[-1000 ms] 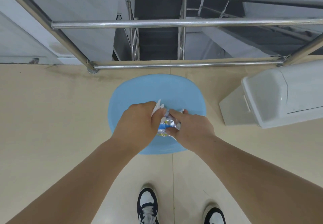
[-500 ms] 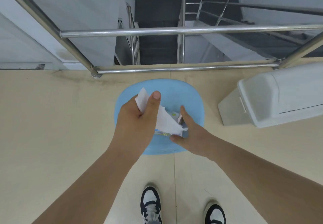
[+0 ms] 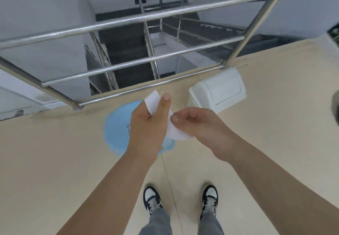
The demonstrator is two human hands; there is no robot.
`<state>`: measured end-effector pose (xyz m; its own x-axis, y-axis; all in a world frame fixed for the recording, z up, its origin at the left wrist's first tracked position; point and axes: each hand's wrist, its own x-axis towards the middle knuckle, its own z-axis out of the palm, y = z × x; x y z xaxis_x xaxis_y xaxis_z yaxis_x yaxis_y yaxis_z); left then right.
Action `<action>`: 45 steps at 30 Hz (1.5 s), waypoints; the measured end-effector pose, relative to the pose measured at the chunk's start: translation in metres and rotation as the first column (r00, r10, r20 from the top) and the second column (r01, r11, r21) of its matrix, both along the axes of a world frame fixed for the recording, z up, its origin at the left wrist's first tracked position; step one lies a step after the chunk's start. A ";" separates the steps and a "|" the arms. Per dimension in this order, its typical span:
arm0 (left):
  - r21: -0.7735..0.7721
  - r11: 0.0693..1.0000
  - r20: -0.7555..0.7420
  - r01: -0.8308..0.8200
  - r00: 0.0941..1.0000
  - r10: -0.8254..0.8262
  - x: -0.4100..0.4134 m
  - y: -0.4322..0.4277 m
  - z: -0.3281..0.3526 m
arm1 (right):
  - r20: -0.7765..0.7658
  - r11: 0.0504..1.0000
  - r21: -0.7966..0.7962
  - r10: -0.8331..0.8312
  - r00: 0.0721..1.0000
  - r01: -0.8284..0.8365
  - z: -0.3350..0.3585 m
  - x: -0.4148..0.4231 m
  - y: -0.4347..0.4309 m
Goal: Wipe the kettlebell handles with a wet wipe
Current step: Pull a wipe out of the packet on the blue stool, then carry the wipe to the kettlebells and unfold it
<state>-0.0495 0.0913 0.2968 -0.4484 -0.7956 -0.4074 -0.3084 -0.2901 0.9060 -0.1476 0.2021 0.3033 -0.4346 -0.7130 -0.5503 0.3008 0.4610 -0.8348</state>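
Your left hand [image 3: 146, 124] grasps a white wet wipe [image 3: 171, 124], thumb pressed along its upper strip with the fingers curled behind it. Your right hand [image 3: 198, 124] pinches the lower edge of the same wipe between thumb and forefinger, the other fingers curled loosely. The wipe hangs between both hands, above a round blue stool [image 3: 117, 132] that stands on the beige floor [image 3: 55, 161]. A small packet lies on the stool, mostly hidden by your left hand and too blurred to identify. A white lidded bin [image 3: 218, 91] stands just right of the stool, beside the steel railing [image 3: 128, 64] that guards the stairwell. Your two black-and-white shoes [image 3: 152, 198] appear at the lower edge. No kettlebell is in view.
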 end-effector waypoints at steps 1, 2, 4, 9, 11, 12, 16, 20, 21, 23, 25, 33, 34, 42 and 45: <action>0.021 1.000 -0.019 0.022 1.000 -0.022 -0.002 0.014 0.019 | -0.022 1.000 -0.005 -0.013 1.000 0.012 0.017 0.003 0.017; 0.038 0.998 -0.032 0.059 0.998 -0.058 -0.004 0.030 0.036 | -0.043 0.999 -0.011 -0.034 0.999 0.034 0.034 0.005 0.035; 0.062 0.985 -0.028 0.163 0.986 -0.162 -0.003 0.066 0.068 | -0.075 0.995 -0.020 -0.100 0.992 0.099 0.063 0.014 0.073; 0.121 0.889 0.013 0.443 0.894 -0.447 0.002 0.155 0.123 | -0.046 0.937 -0.055 -0.347 0.937 0.344 0.121 0.025 0.181; 0.125 0.866 0.002 0.484 0.873 -0.488 -0.003 0.197 0.140 | 0.037 0.911 -0.078 -0.403 0.914 0.405 0.140 0.021 0.231; 0.127 0.869 -0.007 0.479 0.876 -0.482 -0.009 0.221 0.148 | 0.072 0.913 -0.084 -0.393 0.917 0.398 0.149 0.019 0.257; 0.130 0.826 -0.009 0.548 0.834 -0.552 -0.043 0.334 0.178 | 0.023 0.910 -0.062 -0.409 0.912 0.410 0.166 0.017 0.373; 0.083 0.653 -0.019 0.753 0.656 -0.754 -0.075 0.447 0.196 | -0.024 0.760 -0.054 -0.649 0.760 0.647 0.175 0.021 0.488; 0.082 0.583 -0.015 0.808 0.586 -0.810 -0.083 0.478 0.198 | -0.019 0.706 -0.060 -0.708 0.706 0.706 0.176 0.023 0.520; 0.115 0.460 -0.035 0.880 0.467 -0.884 -0.095 0.521 0.200 | 0.005 0.589 -0.066 -0.807 0.591 0.805 0.176 0.023 0.567; 0.169 0.327 -0.079 0.930 0.343 -0.936 -0.112 0.563 0.196 | 0.041 0.436 -0.056 -0.898 0.438 0.898 0.175 0.020 0.613; 0.306 -0.157 -0.213 0.939 -0.093 -0.973 -0.202 0.712 0.181 | 0.207 -0.004 -0.025 -0.978 0.001 1.000 0.162 -0.015 0.749; 0.308 -0.212 -0.217 0.927 -0.149 -0.965 -0.214 0.733 0.180 | 0.201 -0.050 -0.021 -0.979 -0.045 0.999 0.161 -0.020 0.764; 0.274 -0.512 -0.233 0.814 -0.461 -0.856 -0.257 0.925 0.186 | 0.109 -0.536 0.049 -0.836 -0.538 0.842 0.168 -0.002 0.897; 0.199 -0.591 -0.194 0.782 -0.559 -0.806 -0.240 1.003 0.188 | -0.072 -0.681 0.069 -0.732 -0.677 0.729 0.174 0.017 0.947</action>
<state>-0.2891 1.0941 0.4847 -0.2591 0.8477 -0.4629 -0.3039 0.3833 0.8722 -0.1306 1.1488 0.4768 -0.1704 0.8073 -0.5651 0.2154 -0.5291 -0.8208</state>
